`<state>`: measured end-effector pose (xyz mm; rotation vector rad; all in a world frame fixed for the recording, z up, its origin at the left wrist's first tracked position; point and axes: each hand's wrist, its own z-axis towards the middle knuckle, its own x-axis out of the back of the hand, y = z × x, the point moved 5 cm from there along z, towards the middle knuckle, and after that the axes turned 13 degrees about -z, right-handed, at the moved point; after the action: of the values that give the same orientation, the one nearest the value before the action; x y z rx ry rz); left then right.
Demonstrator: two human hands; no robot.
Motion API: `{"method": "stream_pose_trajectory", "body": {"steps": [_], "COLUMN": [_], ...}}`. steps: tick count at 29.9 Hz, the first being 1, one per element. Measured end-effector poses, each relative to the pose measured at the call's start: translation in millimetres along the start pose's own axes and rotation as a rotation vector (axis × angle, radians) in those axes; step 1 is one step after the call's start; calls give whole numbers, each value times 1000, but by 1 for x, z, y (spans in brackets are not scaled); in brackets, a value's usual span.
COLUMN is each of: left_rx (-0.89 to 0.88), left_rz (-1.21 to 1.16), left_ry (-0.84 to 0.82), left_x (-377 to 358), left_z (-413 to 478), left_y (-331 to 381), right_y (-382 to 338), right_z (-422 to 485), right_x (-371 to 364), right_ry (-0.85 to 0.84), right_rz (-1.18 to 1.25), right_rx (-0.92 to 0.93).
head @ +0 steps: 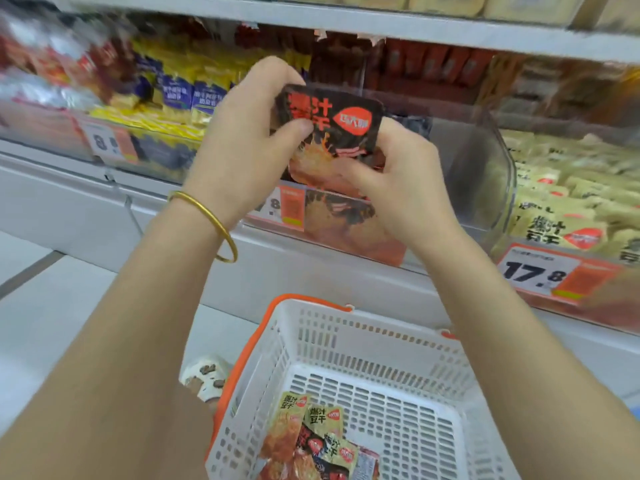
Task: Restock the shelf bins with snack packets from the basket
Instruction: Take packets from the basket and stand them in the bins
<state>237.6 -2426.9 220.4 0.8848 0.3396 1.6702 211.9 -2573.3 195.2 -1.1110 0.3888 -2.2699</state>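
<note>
Both hands hold a stack of black-and-red snack packets (pixel 341 129) in front of the clear middle shelf bin (pixel 485 174). My left hand (pixel 249 147) grips the stack's left side, thumb on the front. My right hand (pixel 391 171) grips its lower right corner. Below, a white basket (pixel 377 344) with an orange handle holds several more snack packets (pixel 311 441) in its near left corner, some yellow, some black.
The bin to the right (pixel 568 209) is full of pale yellow packets with a 17.8 price tag (pixel 540 271). Left bins hold yellow-and-blue packets (pixel 176 98). A shelf board (pixel 346 26) runs overhead. A sandalled foot (pixel 204 375) stands left of the basket.
</note>
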Motion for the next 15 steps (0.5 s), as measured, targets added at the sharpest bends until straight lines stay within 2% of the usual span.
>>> {"method": "stream_pose_trajectory", "body": {"steps": [2,6,10,13,15], "left_rx": [-13,80,88,41,-39], "left_rz": [29,30,69,133,352], "left_ry": [36,-14,-14,15,4], "left_x": [-2,-19,-24,-23,-26], "left_z": [6,3,10,14,13], "left_y": [-10,-45,-52,-57,-63], "right_y": [2,17,6,7,15], "right_z": [9,17,26,38,42], "right_x": [-7,-24,-1,-8,-17], "right_ry": [-2,-82,121,-17,-168], "right_rz": [-15,-205,-201,-416,-546], "right_rx": [-9,-17,41,61,21]}}
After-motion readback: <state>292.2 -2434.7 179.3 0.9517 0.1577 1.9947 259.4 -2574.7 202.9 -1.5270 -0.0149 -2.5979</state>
